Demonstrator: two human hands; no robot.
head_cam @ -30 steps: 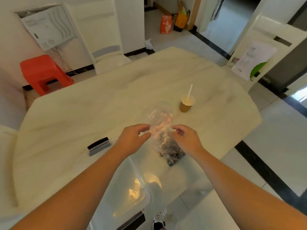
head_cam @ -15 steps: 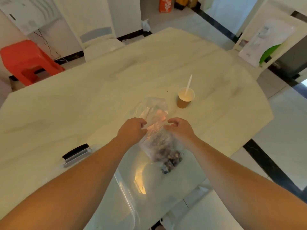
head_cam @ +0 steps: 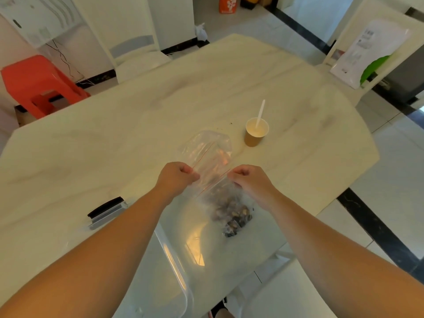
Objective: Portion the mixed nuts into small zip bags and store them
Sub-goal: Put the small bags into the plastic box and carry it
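Observation:
A clear zip bag (head_cam: 226,204) with a red seal line holds dark mixed nuts (head_cam: 234,214) in its lower end and lies over the near part of the marble table (head_cam: 114,138). My left hand (head_cam: 175,177) pinches the left end of the seal strip. My right hand (head_cam: 249,180) pinches its right end. Beyond my hands lie other clear zip bags (head_cam: 206,149), flat on the table and apparently without nuts.
A brown paper cup (head_cam: 255,134) with a white spoon stands right of the bags. A clear plastic storage box (head_cam: 165,271) with black clips (head_cam: 105,208) sits at the near table edge. A red stool (head_cam: 36,86) and white chairs (head_cam: 128,33) surround the table.
Both hands closed onto the top of the nut bag and now pinch its seal strip at either end. The camera tilted down and nearer.

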